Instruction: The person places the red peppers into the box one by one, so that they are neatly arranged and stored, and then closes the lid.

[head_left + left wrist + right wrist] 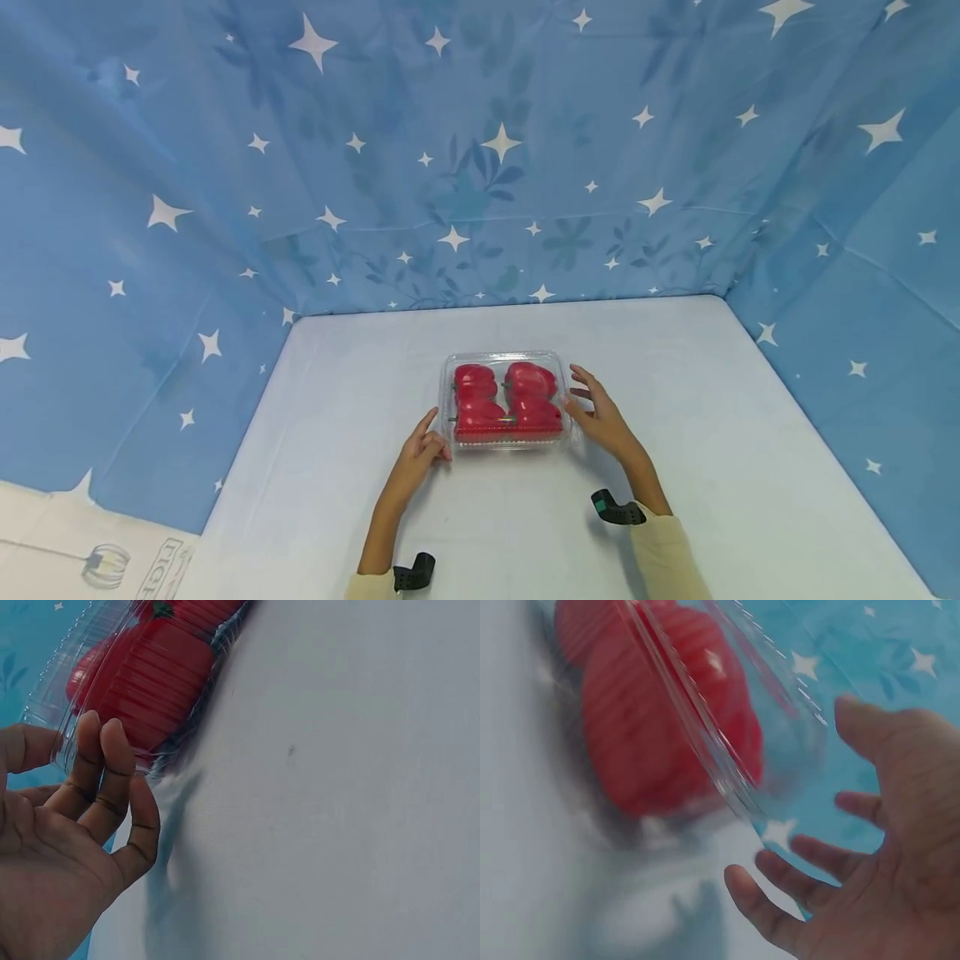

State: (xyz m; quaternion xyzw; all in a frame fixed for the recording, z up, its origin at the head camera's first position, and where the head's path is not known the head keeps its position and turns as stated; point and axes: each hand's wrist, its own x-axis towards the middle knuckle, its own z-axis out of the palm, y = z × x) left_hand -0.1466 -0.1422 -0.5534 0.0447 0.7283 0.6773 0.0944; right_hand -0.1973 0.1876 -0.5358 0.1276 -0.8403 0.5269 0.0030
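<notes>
A clear plastic clamshell box (504,357) lies on the white table, holding several red bell peppers (529,380). Green stems show among them. My left hand (420,457) is at the box's left side near its front corner, its fingers loosely bent. In the left wrist view, the thumb and fingertips (88,724) come right up to the ribbed plastic rim. My right hand (606,418) is beside the right wall, fingers spread and slightly curved. The right wrist view shows that palm and the spread fingers (776,874) apart from the blurred box.
The white table (337,383) surrounds the box. Blue star-patterned cloth (465,192) hangs behind and at both sides. Black wrist straps (617,508) sit by the cream sleeves (670,554). Printed light-coloured fabric (82,550) shows at the lower left.
</notes>
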